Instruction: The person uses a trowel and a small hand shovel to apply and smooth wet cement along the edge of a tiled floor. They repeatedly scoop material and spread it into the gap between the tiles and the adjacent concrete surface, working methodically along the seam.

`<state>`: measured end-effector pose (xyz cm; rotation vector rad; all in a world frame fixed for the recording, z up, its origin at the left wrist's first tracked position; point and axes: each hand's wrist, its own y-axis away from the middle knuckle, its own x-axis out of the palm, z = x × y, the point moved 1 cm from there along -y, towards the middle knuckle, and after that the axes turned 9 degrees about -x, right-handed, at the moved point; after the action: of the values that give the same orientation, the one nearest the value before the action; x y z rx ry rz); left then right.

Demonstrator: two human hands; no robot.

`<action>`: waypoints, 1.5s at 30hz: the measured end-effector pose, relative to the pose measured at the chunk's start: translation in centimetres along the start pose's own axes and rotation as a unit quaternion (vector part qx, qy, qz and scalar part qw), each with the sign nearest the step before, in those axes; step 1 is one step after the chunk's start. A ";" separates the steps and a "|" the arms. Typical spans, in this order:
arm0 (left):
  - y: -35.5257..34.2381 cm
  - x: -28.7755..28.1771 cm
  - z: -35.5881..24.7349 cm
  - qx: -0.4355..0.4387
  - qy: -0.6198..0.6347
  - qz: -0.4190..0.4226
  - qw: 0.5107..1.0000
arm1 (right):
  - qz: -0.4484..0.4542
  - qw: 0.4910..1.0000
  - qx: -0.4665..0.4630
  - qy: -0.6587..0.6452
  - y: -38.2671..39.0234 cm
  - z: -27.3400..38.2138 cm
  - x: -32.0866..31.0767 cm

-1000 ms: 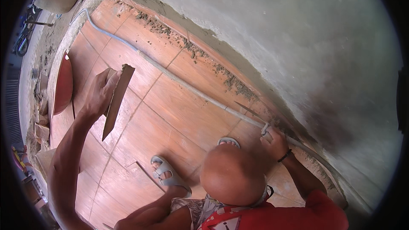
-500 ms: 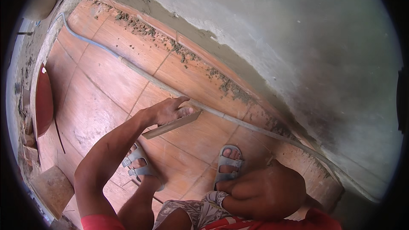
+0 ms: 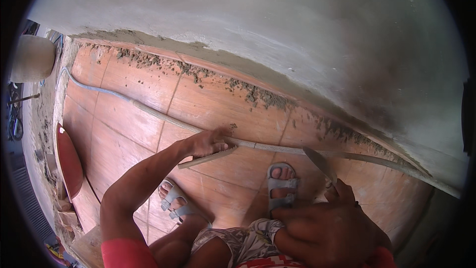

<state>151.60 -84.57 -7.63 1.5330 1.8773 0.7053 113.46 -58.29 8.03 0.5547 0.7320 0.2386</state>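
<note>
My left hand (image 3: 207,144) is closed on a plasterer's float (image 3: 207,159), its flat board seen nearly edge-on; the fingers hide the grip. The float is held above the tiles beside a hose. At the right, my right hand (image 3: 342,194) grips a pointing trowel (image 3: 320,163) by its handle, the blade angled up and left across the hose. Grey mortar crumbs (image 3: 267,100) lie scattered along the foot of the wall (image 3: 297,30). Just above them, a strip of darker, rough mortar (image 3: 233,61) runs along the wall's base.
The pale braided hose (image 3: 154,113) crosses the orange tiled floor (image 3: 126,126), joining a thinner blue hose (image 3: 91,87) at the left. A red basin-like piece (image 3: 68,163) stands at the left edge. A rounded pale container (image 3: 32,58) is beyond it. My sandalled feet stand on the tiles.
My right hand has come into view with the trowel, out from behind the knee. The view has turned, and the left hand still holds the float near the hose.
</note>
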 end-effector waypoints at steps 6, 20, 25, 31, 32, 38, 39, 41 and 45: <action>1.4 4.8 1.1 -0.038 -0.138 0.047 0.989 | -0.037 0.975 -0.198 0.093 -11.5 1.9 -2.7; 3.1 8.4 1.9 -0.038 -0.110 0.026 0.993 | 0.102 0.966 -0.186 0.151 -17.0 -7.1 0.3; 3.0 8.1 1.8 -0.060 -0.125 0.041 0.990 | 0.063 0.974 -0.198 0.089 -18.6 -6.2 1.2; 2.8 8.0 1.9 -0.073 -0.131 0.045 0.988 | 0.021 0.973 -0.222 0.062 -20.8 -6.9 1.4; 2.6 7.9 1.8 -0.072 -0.133 0.046 0.987 | -0.004 0.972 -0.229 0.058 -21.2 -7.1 1.5; 2.5 7.1 1.1 -0.015 -0.117 0.015 0.993 | 0.016 0.965 -0.227 0.127 -22.6 -5.8 1.3; 2.4 7.1 1.3 -0.005 -0.119 0.006 0.993 | 0.005 0.964 -0.218 0.150 -22.5 -5.3 1.6; 2.2 7.3 1.7 0.014 -0.121 -0.010 0.993 | -0.015 0.961 -0.199 0.193 -22.1 -3.1 2.7; 2.3 7.4 1.6 -0.011 -0.132 -0.004 0.991 | -0.061 0.958 -0.209 0.186 -22.7 -1.6 5.5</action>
<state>153.21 -76.80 -8.00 1.5215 1.6721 0.4896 116.69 -74.37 -8.73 0.0575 1.0433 0.3779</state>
